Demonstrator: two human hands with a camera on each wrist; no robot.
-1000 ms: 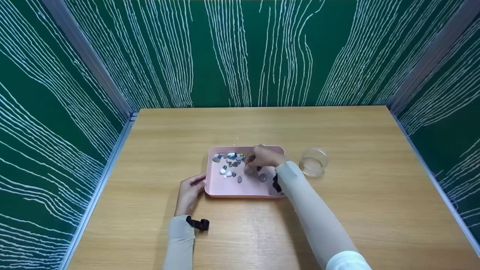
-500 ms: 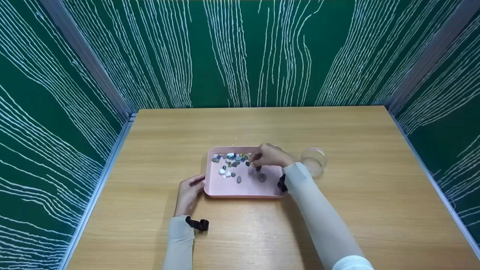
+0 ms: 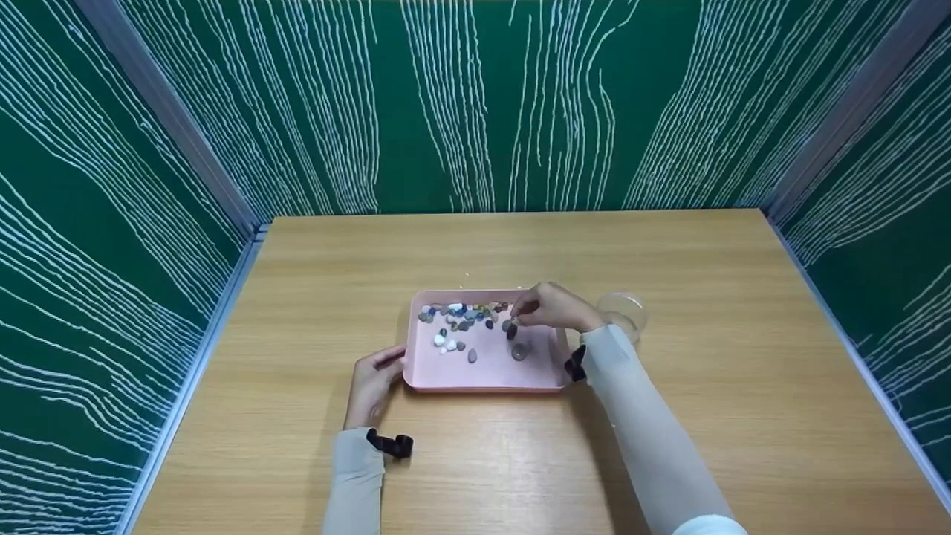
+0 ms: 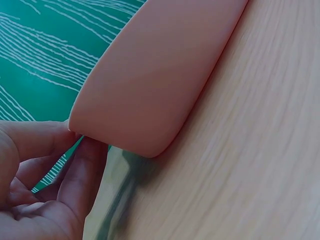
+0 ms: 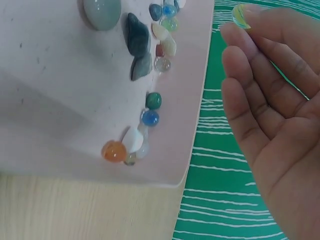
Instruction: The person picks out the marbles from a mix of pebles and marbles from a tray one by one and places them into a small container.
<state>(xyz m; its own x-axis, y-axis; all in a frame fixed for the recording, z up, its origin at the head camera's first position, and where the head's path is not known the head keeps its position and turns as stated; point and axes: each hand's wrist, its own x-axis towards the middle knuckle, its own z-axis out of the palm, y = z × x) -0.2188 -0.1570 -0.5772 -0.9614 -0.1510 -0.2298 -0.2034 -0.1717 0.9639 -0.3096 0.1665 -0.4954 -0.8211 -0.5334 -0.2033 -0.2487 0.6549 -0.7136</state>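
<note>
Fingers [image 5: 235, 47] of right hand [image 3: 553, 308] pinching one small yellow-green glass bead [image 5: 241, 15] at the tips, palm open toward the wrist camera. Raised over the far-right part of the shallow pink plastic tray [image 3: 446, 375], just left of the clear round glass jar [image 3: 628, 312]. Left hand [image 3: 371, 383] lying on the light wooden tabletop [image 3: 483, 461], fingers [image 4: 87, 175] straight against the tray's near-left corner, thumb on the rim, nothing clenched.

Versus 1.0 s ago: right hand shifted right and lifted off the pebble cluster, now nearer the jar and covering part of its left edge. Tray nudged slightly, left hand unchanged at the corner. Loose pile of mixed coloured pebbles and glass beads [image 3: 464, 316] along the far-left rim looks the same; large grey oval stone [image 3: 520, 351] now fully exposed near tray centre-right.

Hard to read: bead hidden behind the knuckles in head view, seen only from the right wrist and cut by the top edge there. Jar contents not discernible, half covered by hand and sleeve. Left wrist view shows only the tray's outer wall [image 4: 150, 85], with the inside out of sight. Individual pebble colours too small to sort in head view; orange bead [image 5: 114, 151], blue bead [image 5: 149, 118] and green bead [image 5: 153, 100] clear only up close.
</note>
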